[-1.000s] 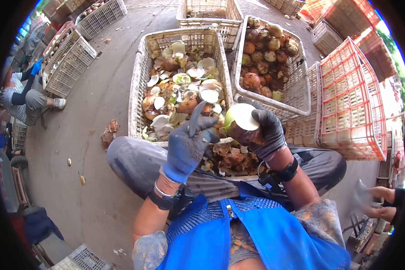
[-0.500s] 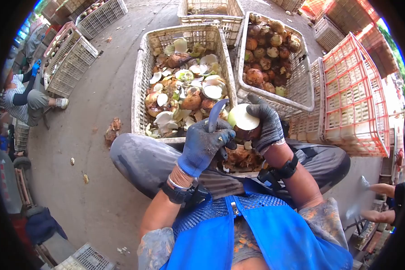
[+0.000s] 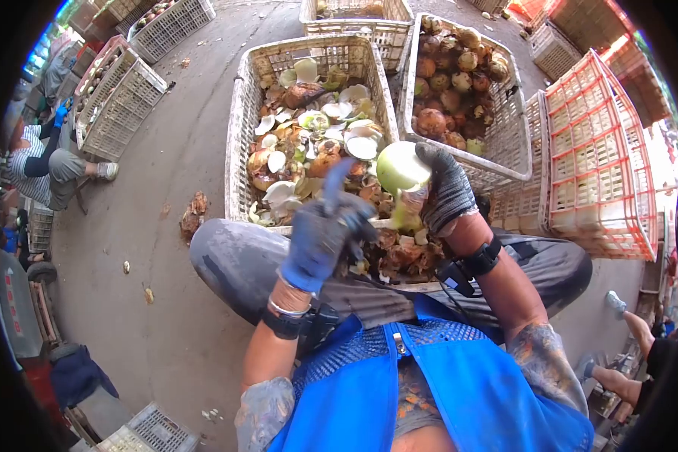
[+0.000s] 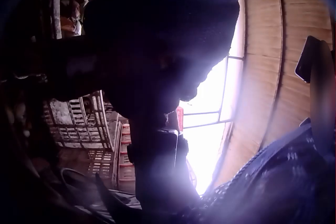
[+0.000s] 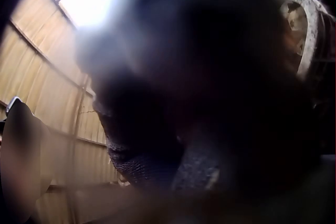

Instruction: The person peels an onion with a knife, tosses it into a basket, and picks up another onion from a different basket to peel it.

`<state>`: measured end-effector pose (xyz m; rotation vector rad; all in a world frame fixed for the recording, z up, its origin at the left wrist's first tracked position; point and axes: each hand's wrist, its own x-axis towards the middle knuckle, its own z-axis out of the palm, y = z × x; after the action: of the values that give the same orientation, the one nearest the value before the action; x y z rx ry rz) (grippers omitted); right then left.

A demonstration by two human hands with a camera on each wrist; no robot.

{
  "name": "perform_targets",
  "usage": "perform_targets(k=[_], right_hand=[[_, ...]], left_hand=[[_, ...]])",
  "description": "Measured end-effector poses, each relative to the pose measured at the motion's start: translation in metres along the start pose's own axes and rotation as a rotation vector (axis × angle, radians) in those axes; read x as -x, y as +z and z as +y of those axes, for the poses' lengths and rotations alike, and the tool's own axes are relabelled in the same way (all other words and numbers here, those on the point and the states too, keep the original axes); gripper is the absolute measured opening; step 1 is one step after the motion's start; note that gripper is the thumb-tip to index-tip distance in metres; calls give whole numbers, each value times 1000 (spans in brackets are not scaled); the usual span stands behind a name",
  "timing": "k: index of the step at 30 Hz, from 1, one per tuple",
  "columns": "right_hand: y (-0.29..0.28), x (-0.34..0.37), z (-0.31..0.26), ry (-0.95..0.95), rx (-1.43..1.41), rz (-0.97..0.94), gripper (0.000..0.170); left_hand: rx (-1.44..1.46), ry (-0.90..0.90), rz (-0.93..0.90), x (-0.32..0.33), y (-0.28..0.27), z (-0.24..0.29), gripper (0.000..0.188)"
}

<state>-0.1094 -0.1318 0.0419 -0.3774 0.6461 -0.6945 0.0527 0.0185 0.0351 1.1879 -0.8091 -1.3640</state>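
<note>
In the head view my left hand (image 3: 316,241), in a blue glove with dark, soiled fingers, grips a knife whose curved blade (image 3: 337,181) points up; both are blurred. To its right, my right hand (image 3: 450,196) in a dark grey glove holds a large onion (image 3: 401,167), thumb over its top. The onion shows a white cut face and pale green flesh, and a strip of peel (image 3: 408,211) hangs beneath it. Brown skins (image 3: 399,252) lie below the hands. Both wrist views are mostly dark, the gloves blocking the work.
Ahead stands a white crate (image 3: 237,135) of peels and cut onion pieces. A second crate (image 3: 523,154) of unpeeled onions is at the right, beside a red-and-white crate (image 3: 599,166). Another person (image 3: 41,162) sits at the far left; someone's legs (image 3: 618,377) show at lower right.
The left hand brought the knife in to the onion, then drew back left. The onion, brown-skinned underneath before, now shows mostly pale green, with peel dangling. The right hand kept its hold.
</note>
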Motion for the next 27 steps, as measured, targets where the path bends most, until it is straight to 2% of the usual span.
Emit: perform_targets(k=[2, 3, 4, 6, 8, 10, 11, 12, 13, 14, 16, 17, 18, 20, 21, 23, 24, 25, 26, 27], right_hand=[[-15, -11, -9, 161, 31, -368, 41], [-14, -14, -6, 116, 157, -278, 51], [-14, -14, -2, 126, 159, -282, 51], [14, 1, 2, -27, 444, -334, 64], [23, 8, -3, -113, 804, -330, 85], [19, -1, 1, -220, 1019, -317, 92], [18, -2, 0, -221, 1018, -317, 92], [15, -2, -3, -243, 863, -296, 93], [14, -2, -5, -262, 708, -276, 95], [19, 3, -4, -262, 710, -279, 95], [32, 27, 8, -221, 788, -311, 101], [36, 35, 23, -208, 662, -329, 106], [27, 32, 36, -497, 1182, -204, 104], [19, 27, 44, -555, 1263, -113, 94], [19, 26, 38, -555, 1261, -112, 94], [16, 31, 23, -458, 1289, -331, 87], [11, 29, 18, -481, 1233, -382, 75], [9, 28, 12, -364, 1208, -357, 69], [12, 27, 5, -248, 1180, -331, 63], [29, 34, -8, -138, 1381, -232, 45]], left_hand=[[53, 76, 267, -1, -16, -5, 40], [55, 78, 279, -4, -16, -6, 40], [68, 98, 245, -9, -15, -8, 43], [82, 122, 217, -17, -8, -7, 45], [-117, 298, 197, -23, -2, -4, 48], [-215, 290, 180, -18, -3, 4, 51], [-48, 158, 210, -10, 1, 18, 52], [117, 25, 237, -6, 3, 25, 53], [151, 139, 328, -10, 7, 21, 54], [152, 141, 330, -11, 8, 19, 54], [122, 142, 510, -13, 10, 12, 57], [28, 340, 536, -24, 10, -10, 62], [28, 338, 530, -26, 14, -11, 62], [-282, 397, 592, -22, 20, -12, 67], [-350, 417, 548, -19, 16, -11, 68], [-414, 399, 484, -10, -2, -6, 65], [-474, 394, 416, -8, -5, 0, 63], [-76, 266, 380, 2, -1, 3, 56], [-78, 266, 380, 6, -3, 3, 56], [-77, 211, 372, 9, -5, 3, 55]])
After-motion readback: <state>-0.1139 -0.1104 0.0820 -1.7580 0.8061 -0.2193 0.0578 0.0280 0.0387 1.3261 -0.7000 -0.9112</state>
